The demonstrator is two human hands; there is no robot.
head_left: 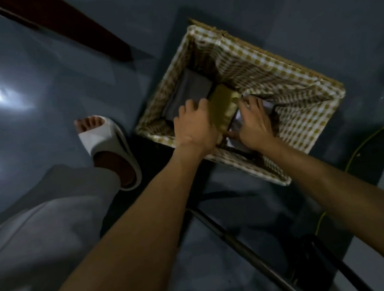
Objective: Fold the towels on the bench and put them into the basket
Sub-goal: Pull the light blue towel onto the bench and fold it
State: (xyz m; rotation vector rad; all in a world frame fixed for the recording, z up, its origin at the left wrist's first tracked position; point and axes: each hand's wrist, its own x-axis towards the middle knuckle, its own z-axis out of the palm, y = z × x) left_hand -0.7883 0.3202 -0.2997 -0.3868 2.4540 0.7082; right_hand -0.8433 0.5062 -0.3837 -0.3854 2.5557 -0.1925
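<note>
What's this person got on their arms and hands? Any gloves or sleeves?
Nothing that shows. The left forearm and right forearm are bare as far up as the view reaches, with no sleeves. The left hand and right hand have no gloves, and no watch, ring or bracelet is visible in this dim picture.

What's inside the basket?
A folded grey towel lies inside the basket, and beside it a yellow towel that the left hand and right hand hold. A white thing shows under the right hand, but the hands cover most of it.
</note>
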